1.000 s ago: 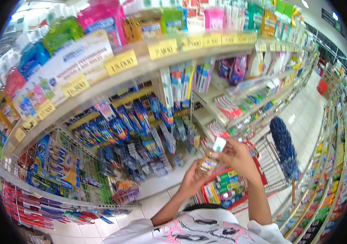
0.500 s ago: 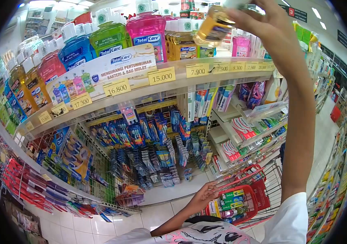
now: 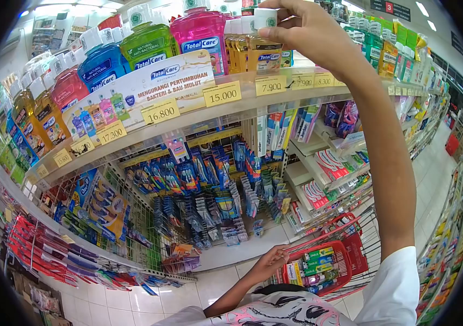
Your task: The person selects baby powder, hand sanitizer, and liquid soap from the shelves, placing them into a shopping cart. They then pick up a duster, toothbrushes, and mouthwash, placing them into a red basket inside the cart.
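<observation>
Right hand (image 3: 307, 32), at 12 o'clock, fingers clamped on the amber bottle (image 3: 264, 46) standing on the shelf (image 3: 231, 100). Left hand (image 3: 267, 264), at 6 o'clock, fingers loosely curled, touches the red basket (image 3: 345, 261).

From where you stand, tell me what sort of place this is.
Most likely a supermarket aisle for oral care. Yellow price tags line the shelf edge under rows of mouthwash bottles, toothbrush packs hang on pegs below, and a red shopping basket of goods sits by the left hand.

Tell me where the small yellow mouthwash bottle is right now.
The small yellow mouthwash bottle stands on the top shelf, upper centre, gripped by the right hand, beside the pink bottle.
</observation>
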{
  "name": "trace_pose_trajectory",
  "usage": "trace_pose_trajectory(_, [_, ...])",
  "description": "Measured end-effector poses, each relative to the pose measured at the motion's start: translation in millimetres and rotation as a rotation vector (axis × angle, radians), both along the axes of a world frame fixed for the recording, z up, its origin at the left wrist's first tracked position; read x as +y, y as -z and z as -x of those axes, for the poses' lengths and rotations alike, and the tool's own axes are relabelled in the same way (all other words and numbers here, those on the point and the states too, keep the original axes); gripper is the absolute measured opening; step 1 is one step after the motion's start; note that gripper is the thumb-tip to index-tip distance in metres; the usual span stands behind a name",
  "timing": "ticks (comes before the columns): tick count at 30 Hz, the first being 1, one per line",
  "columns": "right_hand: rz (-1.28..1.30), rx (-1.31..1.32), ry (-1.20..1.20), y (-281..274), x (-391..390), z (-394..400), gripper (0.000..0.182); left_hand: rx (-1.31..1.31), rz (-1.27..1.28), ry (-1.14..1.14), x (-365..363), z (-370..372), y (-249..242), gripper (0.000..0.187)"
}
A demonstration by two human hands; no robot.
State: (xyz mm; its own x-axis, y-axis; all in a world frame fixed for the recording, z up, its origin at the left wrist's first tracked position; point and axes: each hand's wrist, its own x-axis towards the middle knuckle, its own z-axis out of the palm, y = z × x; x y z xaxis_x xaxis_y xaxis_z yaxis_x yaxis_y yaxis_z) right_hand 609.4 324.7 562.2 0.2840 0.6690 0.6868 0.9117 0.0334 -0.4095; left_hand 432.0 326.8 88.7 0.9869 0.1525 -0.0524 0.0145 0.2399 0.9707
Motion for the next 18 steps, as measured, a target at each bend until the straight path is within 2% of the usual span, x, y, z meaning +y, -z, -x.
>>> trace_pose_trajectory(14, [-0.06,0.006,-0.031,17,10,-7,0.043,0.02,-0.064,-0.002,-7,5,11,0.04])
trace_pose_trajectory(16, [-0.286,-0.032,0.08,34,1,15,0.04,0.024,-0.068,0.001,-7,5,16,0.039])
trace_pose_trajectory(17, [-0.28,-0.018,0.097,36,-2,3,0.04,0.031,-0.071,0.006,-8,7,21,0.038])
trace_pose_trajectory(18, [-0.382,-0.082,-0.017,41,-6,-15,0.04,0.057,-0.061,0.028,-10,7,29,0.038])
